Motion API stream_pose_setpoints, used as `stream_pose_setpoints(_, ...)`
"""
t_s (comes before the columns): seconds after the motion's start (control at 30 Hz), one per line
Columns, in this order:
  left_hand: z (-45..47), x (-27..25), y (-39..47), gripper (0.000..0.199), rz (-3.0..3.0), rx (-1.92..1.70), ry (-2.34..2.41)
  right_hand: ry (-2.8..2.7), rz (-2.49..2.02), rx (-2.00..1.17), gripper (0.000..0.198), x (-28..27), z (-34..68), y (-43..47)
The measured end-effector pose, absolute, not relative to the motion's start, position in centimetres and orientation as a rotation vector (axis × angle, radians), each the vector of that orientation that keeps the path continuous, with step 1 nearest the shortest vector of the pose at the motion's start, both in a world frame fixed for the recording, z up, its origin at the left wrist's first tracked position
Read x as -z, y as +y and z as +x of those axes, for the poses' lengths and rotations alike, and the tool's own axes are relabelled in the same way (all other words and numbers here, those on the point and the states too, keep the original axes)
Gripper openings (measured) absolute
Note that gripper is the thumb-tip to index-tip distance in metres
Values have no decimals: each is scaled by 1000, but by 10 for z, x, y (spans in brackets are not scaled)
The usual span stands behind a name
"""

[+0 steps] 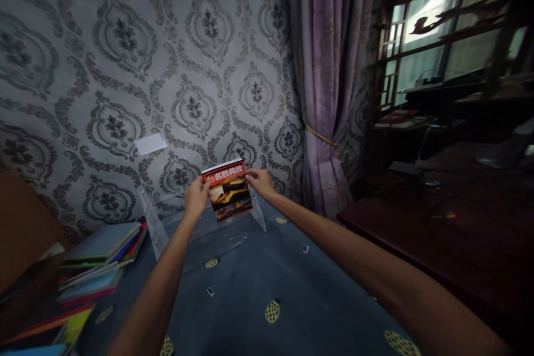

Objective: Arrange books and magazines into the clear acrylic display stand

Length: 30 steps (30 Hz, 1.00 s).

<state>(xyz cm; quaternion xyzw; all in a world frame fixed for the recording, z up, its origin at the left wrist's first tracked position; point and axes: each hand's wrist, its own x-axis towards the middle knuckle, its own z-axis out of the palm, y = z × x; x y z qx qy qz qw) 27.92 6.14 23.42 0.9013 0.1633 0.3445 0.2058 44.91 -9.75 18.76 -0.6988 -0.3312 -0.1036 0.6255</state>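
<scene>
A book (228, 193) with a red and orange cover and large white characters is held upright, tilted slightly, between my two hands. My left hand (197, 196) grips its left edge, thumb on the front cover. The right edge is pinched by the fingers of my right hand (259, 181) near the upper corner. Around and behind the book stands a clear plastic rack (152, 223), its other side panel (257, 214) below my right hand. Whether the book's lower edge touches the rack I cannot tell.
Stacked books and folders (102, 245) lie on the left of the dark patterned tablecloth (242, 300). A brown cardboard box (25, 228) is at the far left. Behind stands a patterned wall (225, 67) with a purple curtain (329, 78). A dark red bench (396, 239) is at right.
</scene>
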Motion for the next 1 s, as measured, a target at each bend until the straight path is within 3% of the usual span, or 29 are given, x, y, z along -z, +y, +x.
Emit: stream_pose_setpoints(1.0, 272, -231, 53, 26, 2559, -945, 559, -703, -1455, 191, 22, -176, 443, -106)
